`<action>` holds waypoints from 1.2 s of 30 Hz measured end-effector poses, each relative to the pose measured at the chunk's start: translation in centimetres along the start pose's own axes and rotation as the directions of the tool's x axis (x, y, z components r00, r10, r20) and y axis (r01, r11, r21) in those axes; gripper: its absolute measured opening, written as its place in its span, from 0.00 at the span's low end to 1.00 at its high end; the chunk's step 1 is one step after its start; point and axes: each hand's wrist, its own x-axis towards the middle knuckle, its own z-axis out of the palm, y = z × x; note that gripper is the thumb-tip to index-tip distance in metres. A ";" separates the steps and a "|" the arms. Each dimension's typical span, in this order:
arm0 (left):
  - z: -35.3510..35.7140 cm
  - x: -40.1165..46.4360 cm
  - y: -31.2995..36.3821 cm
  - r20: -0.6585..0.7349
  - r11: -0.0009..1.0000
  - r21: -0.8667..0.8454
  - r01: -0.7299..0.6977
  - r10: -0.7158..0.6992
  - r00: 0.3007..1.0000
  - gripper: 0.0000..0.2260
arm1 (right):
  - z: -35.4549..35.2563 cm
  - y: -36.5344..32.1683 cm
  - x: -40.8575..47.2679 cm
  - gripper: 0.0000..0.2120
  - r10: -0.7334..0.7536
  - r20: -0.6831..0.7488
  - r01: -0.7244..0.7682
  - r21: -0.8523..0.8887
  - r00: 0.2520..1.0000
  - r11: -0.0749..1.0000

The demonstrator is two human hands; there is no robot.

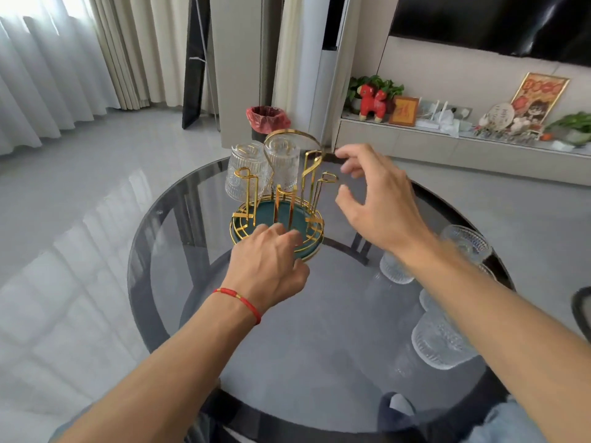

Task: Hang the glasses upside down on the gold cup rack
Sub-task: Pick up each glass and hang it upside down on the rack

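The gold cup rack (311,174) with a green round base stands at the far side of a round glass table (319,314). Two ribbed clear glasses hang upside down on its back prongs, one at the left (244,167) and one in the middle (283,161). My left hand (268,266) rests on the near rim of the rack's base, fingers curled against it. My right hand (377,199) hovers just right of the rack's empty prongs, fingers spread, holding nothing. Several more glasses stand on the table at the right, one of them (439,340) under my right forearm.
A bin with a red bag (268,118) stands on the floor behind the table. A low shelf (447,139) with ornaments runs along the right wall. Curtains hang at the left. A dark chair edge (580,308) shows at the right.
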 end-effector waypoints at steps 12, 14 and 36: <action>4.1 -3.3 9.4 0.168 0.853 -0.480 -0.205 0.318 0.933 0.29 | -7.2 6.1 -19.2 0.19 0.314 -0.156 -0.343 -0.219 0.937 0.914; 4.8 -3.8 10.6 0.193 0.809 -0.561 -0.174 0.333 0.923 0.31 | -7.5 6.5 -20.2 0.18 0.490 -0.119 -0.499 -0.066 0.863 0.864; -0.5 -2.2 7.7 0.383 0.126 -0.905 0.406 -0.169 0.908 0.33 | -3.0 3.2 -16.8 0.12 0.403 0.525 -0.662 0.581 0.749 0.474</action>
